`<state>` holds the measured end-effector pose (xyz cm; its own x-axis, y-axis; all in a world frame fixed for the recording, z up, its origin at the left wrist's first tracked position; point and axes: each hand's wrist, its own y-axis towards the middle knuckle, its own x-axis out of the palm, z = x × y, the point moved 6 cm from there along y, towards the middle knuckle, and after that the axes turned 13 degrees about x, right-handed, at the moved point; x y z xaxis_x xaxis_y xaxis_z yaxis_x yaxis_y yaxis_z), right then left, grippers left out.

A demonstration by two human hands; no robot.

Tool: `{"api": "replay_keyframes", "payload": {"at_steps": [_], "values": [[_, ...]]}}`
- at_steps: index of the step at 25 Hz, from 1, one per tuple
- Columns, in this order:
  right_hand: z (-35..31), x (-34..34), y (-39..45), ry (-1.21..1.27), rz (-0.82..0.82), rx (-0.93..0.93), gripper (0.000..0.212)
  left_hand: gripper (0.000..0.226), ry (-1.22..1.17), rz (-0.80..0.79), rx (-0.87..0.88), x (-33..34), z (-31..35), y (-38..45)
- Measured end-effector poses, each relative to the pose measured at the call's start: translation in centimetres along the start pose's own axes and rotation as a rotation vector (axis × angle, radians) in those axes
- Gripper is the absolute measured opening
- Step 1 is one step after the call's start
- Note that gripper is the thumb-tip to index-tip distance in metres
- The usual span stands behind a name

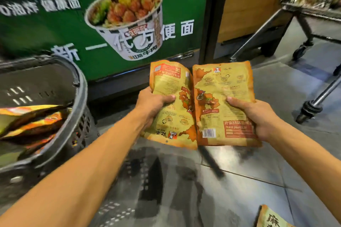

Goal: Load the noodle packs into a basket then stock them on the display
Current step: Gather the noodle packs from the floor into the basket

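I hold two yellow-orange noodle packs side by side in front of me, printed backs facing up. My left hand (153,105) grips the left noodle pack (171,86) by its left edge, thumb on top. My right hand (256,114) grips the right noodle pack (225,86) by its right edge, thumb across its face. A dark plastic basket (81,86) stands at the left with several noodle packs (33,121) lying inside. Another dark basket (153,180) sits on the floor below my arms. One more noodle pack (271,217) shows at the bottom right corner.
A green display panel (60,29) with a noodle-cup picture stands straight ahead. A wooden panel (247,2) is to its right. A metal rack on castors (310,107) stands at the right on the grey tiled floor (276,162).
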<state>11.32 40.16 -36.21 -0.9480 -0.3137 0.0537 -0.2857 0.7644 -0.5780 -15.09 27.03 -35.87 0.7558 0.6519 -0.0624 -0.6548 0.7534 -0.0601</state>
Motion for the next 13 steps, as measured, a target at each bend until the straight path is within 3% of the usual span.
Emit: {"api": "replay_keyframes", "payload": {"at_steps": [6, 9, 13], "values": [[-8.8, 5.1, -8.0, 0.073, -0.138, -0.052, 0.047, 0.045, 0.035, 0.040, 0.200, -3.8, 14.3, -1.5], [-11.9, 9.7, -12.2, 0.031, -0.234, -0.077, 0.059, 0.042, 0.003, 0.109, 0.223, -9.2, 19.5, -4.0], [-14.1, 17.1, -17.2, -0.042, -0.347, -0.110, 0.052, 0.039, -0.048, 0.245, 0.164, -18.8, 23.1, -7.6]]}}
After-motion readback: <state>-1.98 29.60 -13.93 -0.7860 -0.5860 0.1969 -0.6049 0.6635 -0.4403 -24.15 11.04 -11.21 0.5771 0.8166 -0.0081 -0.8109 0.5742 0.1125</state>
